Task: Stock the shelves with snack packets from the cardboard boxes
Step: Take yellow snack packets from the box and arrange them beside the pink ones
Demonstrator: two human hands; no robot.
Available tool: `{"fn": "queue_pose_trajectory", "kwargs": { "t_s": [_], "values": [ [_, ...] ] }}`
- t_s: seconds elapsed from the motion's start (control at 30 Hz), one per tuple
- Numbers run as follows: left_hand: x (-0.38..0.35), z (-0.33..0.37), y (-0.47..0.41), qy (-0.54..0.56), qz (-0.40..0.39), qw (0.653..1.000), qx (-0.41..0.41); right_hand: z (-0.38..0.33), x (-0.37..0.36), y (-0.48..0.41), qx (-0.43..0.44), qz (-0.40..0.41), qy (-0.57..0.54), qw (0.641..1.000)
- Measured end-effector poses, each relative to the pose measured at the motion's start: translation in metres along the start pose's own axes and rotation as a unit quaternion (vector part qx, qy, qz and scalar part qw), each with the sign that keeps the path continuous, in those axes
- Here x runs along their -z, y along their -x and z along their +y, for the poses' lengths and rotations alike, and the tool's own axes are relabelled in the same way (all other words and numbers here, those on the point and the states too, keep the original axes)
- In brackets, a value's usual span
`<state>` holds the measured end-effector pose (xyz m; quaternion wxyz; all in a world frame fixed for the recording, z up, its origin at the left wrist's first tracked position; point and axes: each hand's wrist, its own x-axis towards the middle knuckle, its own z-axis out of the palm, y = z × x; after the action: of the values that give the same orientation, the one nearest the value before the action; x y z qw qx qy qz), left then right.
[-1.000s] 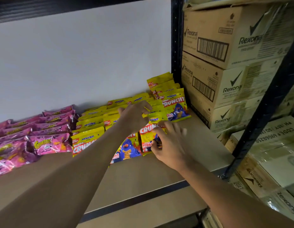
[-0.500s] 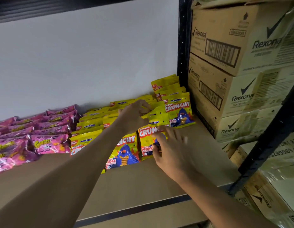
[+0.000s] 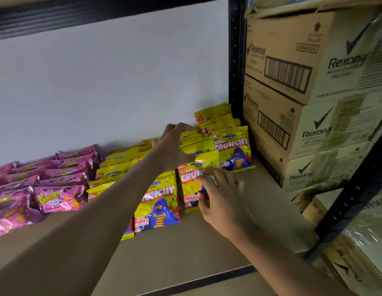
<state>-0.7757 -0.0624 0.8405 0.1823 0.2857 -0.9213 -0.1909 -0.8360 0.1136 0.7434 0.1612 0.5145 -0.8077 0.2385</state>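
Snack packets (image 3: 158, 201) in yellow lie in overlapping rows on the shelf (image 3: 185, 253), leaning back toward the wall. One front packet (image 3: 189, 185) sits directly under the right hand (image 3: 223, 201). Its fingers (image 3: 215, 178) are spread and fairly straight, laid on the packet's face, with the thumb low on it. The packet's long axis runs roughly along those fingers, from the near edge toward the wall. The left hand (image 3: 173, 148) curls over packet tops beyond the right fingertips; whether it pinches one I cannot tell. The right hand is nearer, so squaring this packet against its neighbours probably falls to it.
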Motion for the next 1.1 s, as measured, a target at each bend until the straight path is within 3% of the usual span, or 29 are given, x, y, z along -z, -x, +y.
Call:
{"fn": "queue_pose_trajectory", "kwargs": {
  "t_s": [0.63, 1.1],
  "values": [
    [-0.006, -0.020, -0.020, -0.008, 0.001, 1.000, 0.029, -0.001, -0.003, -0.004, 0.010, -0.015, -0.008, 1.000],
    [0.001, -0.024, -0.033, 0.011, -0.032, 0.999, 0.022, -0.001, -0.007, -0.003, 0.021, 0.023, 0.002, 1.000]
  ]
}}
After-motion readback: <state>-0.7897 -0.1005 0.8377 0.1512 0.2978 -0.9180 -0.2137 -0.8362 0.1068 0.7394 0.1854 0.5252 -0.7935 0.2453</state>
